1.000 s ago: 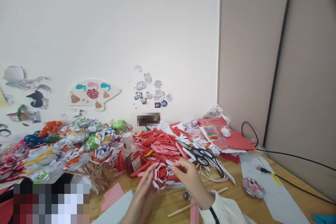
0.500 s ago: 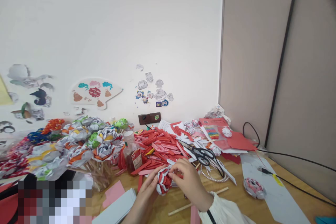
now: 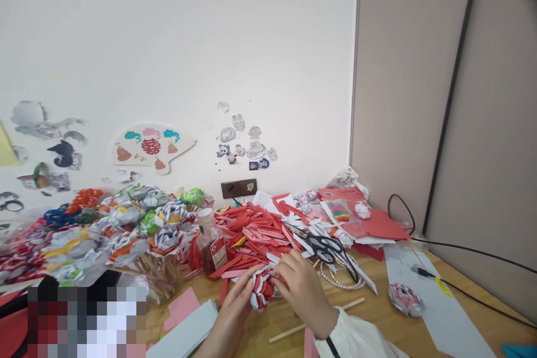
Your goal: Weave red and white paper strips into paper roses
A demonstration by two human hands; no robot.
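A red and white paper flower [image 3: 263,290] is held between my two hands, low in the middle of the head view. My left hand [image 3: 238,297] is wrapped round its left side. With thumb and fingers closed, my right hand [image 3: 294,279] pinches the flower's upper right edge. Wooden sticks [image 3: 289,333] lie on the table just below and right of the flower. Behind the hands is a heap of folded red and pink paper strips [image 3: 255,229]. Black scissors [image 3: 321,245] rest at the heap's right side, beside a pearl string [image 3: 342,282].
A glass bottle [image 3: 211,246] stands left of the heap. Many paper flowers on sticks [image 3: 138,224] crowd the left. Stacked white paper [image 3: 188,329] lies in front. A pink and white flower [image 3: 405,298] and a cable [image 3: 470,297] are at the right; a wall rises behind.
My right hand has shifted very slightly at the flower's edge. The flower stays in both hands at nearly the same spot.
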